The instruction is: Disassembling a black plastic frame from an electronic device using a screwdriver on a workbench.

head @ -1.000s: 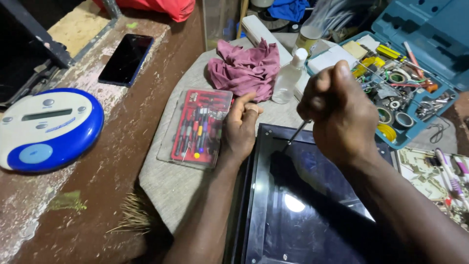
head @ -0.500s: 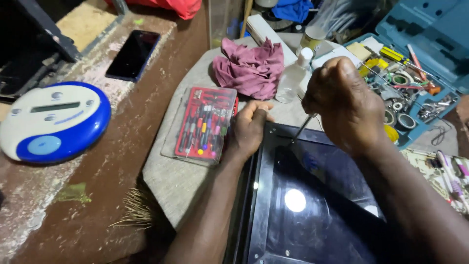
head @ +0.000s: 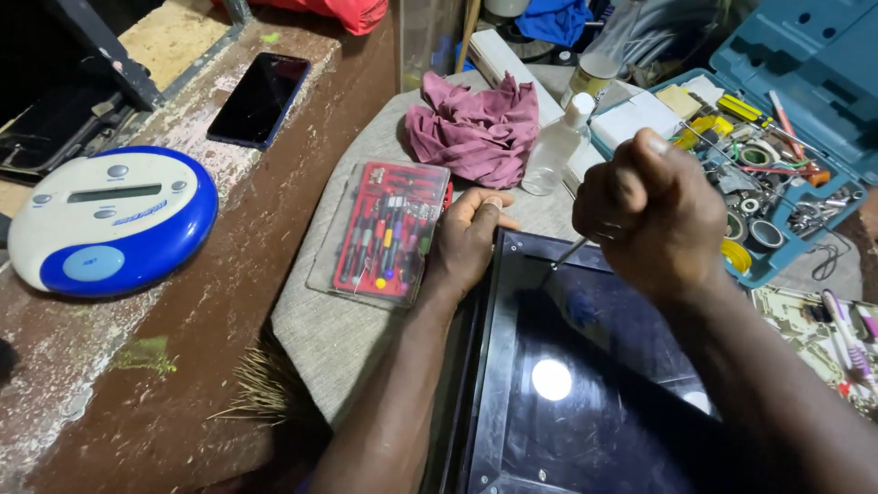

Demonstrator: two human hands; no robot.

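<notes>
Head view looked straight down on a cluttered bench (head: 338, 338) covered by a grey cloth, where a dark glossy panel (head: 585, 366) with a black frame lay flat in front of the person. The right hand (head: 654, 215) was balled into a fist around the handle of a thin screwdriver (head: 569, 252), its grip pressed together on the tool so that only the slim metal shaft showed below the knuckles. That shaft slanted down and to the left, its tip meeting the panel near the upper left corner of the frame. Whether the tip sat in a screw head was too small to tell.

The left hand (head: 466, 240) lay flat at that same corner, fingers loosely spread and holding nothing, palm resting on the frame's edge and just beside the tip. Of the two hands, the left was the nearer to the corner itself, while the right stood above and to the right of it, along the line of the shaft.

Touching the left hand's outer side was a clear case of small red-handled drivers (head: 384, 230). Beyond it lay a crumpled maroon rag (head: 476, 128) and a small clear bottle (head: 558, 146). An open teal toolbox (head: 786, 110) sat well apart at the right.
</notes>
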